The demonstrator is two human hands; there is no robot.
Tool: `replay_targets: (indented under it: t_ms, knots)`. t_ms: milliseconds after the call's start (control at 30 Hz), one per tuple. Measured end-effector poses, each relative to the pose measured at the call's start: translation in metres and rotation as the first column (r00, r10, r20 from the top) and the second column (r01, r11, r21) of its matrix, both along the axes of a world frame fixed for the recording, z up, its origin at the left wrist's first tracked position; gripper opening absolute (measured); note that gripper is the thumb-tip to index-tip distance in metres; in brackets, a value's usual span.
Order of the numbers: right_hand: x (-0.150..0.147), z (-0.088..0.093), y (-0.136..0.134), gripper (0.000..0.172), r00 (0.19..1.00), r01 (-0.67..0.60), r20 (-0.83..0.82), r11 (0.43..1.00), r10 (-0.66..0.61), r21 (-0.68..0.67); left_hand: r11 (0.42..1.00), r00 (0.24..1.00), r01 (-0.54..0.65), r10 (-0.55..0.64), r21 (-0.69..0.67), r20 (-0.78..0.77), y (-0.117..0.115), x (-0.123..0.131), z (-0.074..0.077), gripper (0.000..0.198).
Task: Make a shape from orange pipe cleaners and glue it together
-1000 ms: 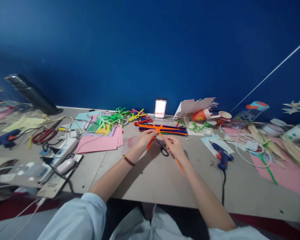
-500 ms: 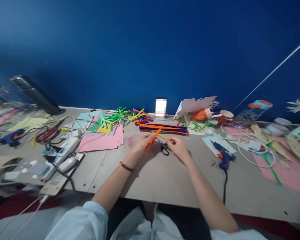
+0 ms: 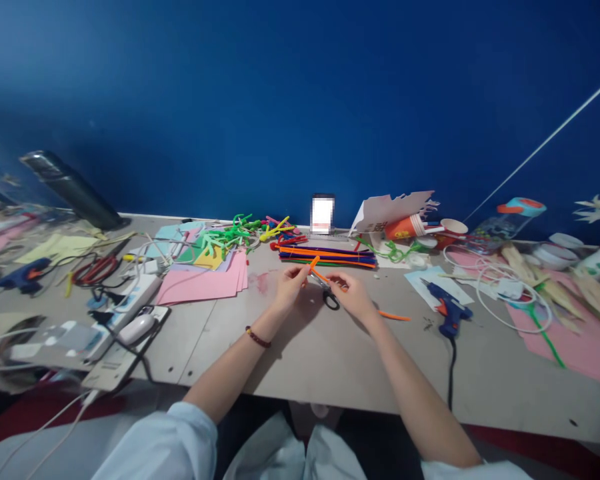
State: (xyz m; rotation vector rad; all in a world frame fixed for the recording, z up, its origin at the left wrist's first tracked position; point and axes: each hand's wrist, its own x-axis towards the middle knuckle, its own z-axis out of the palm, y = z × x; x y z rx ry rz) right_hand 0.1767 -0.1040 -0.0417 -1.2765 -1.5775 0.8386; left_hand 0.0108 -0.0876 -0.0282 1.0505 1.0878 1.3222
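My left hand (image 3: pixel 291 283) pinches one end of an orange pipe cleaner (image 3: pixel 325 277) over the grey table (image 3: pixel 330 353). My right hand (image 3: pixel 353 295) is closed round the same pipe cleaner further along, and its free end (image 3: pixel 394 316) sticks out to the right, low over the table. Black-handled scissors (image 3: pixel 329 297) lie on the table between my hands. Just beyond my hands lies a bundle of purple, orange and green pipe cleaners (image 3: pixel 327 256).
Pink and coloured paper sheets (image 3: pixel 203 280) and bent pipe-cleaner shapes (image 3: pixel 235 233) lie at left. A blue glue gun (image 3: pixel 445 303) with a black cord is at right, another (image 3: pixel 23 275) far left. Paper cups (image 3: pixel 405 230), white cables (image 3: pixel 500 290), a power strip (image 3: pixel 130 297) and a phone (image 3: pixel 323 213) crowd the back.
The orange pipe cleaner has swung round: its long end, pointing down-left before, now sticks out to the right past my right hand. Both hands stayed over the scissors.
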Motion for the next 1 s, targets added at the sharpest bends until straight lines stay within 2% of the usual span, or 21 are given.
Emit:
replay_targets:
  t_ms: [100, 200, 467, 767, 1000]
  knots:
    - [-0.008, 0.004, -0.004, 0.027, 0.994, -0.014, -0.105, 1.000, 0.012, -0.013, 0.999, 0.999, 0.040, -0.040, 0.002, 0.012, -0.008, 0.008, 0.001, 0.031]
    - [-0.012, 0.006, -0.006, 0.031, 0.983, 0.031, -0.181, 0.999, -0.036, -0.032, 0.996, 0.995, 0.088, -0.087, -0.018, 0.051, -0.014, 0.014, 0.000, 0.032]
    - [-0.011, 0.007, -0.006, 0.030, 0.968, 0.043, -0.246, 0.997, -0.057, -0.061, 0.987, 0.970, 0.150, -0.136, -0.058, 0.201, -0.017, 0.015, -0.001, 0.026]
    - [-0.014, 0.007, -0.008, 0.029, 0.964, 0.077, -0.252, 0.996, -0.086, -0.046, 0.992, 0.991, 0.122, -0.119, -0.031, 0.066, -0.022, 0.013, 0.008, 0.028]
    - [-0.017, 0.007, -0.009, 0.026, 0.948, 0.070, -0.303, 0.993, -0.095, -0.091, 0.991, 0.986, 0.134, -0.131, -0.021, 0.104, -0.023, 0.013, 0.007, 0.028]
